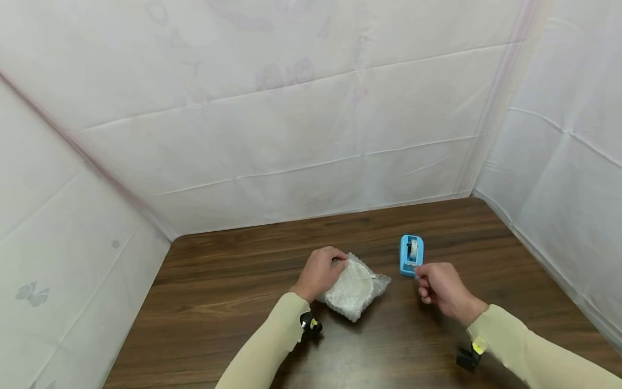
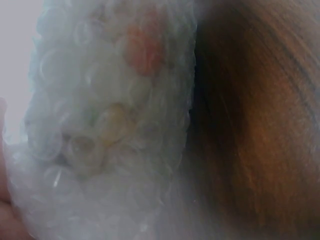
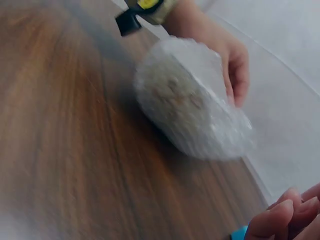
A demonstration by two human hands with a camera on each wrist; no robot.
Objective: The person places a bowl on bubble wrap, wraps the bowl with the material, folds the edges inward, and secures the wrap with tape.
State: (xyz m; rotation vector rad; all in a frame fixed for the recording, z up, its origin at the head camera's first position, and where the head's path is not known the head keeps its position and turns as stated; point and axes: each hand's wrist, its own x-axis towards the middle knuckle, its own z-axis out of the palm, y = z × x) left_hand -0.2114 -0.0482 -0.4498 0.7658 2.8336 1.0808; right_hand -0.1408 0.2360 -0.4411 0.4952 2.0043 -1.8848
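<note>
A bubble-wrapped package (image 1: pixel 353 286) stands on the brown table, with a pale round face showing through the top. My left hand (image 1: pixel 323 273) holds it from its left side, fingers and thumb at its upper edge. Through the wrap, the left wrist view shows blurred reddish and yellowish marks on the package (image 2: pixel 107 100); what lies inside is not clear. A small blue tape dispenser (image 1: pixel 404 256) with a roll of clear tape (image 1: pixel 414 249) is right of the package. My right hand (image 1: pixel 443 289) pinches the tape end at the dispenser's near end, its other fingers curled.
The dark wood-grain table (image 1: pixel 218 302) reaches back to a white sheet wall (image 1: pixel 291 135). More white sheeting (image 1: pixel 563 162) runs along the right side and the left. Small black cameras are strapped to both wrists.
</note>
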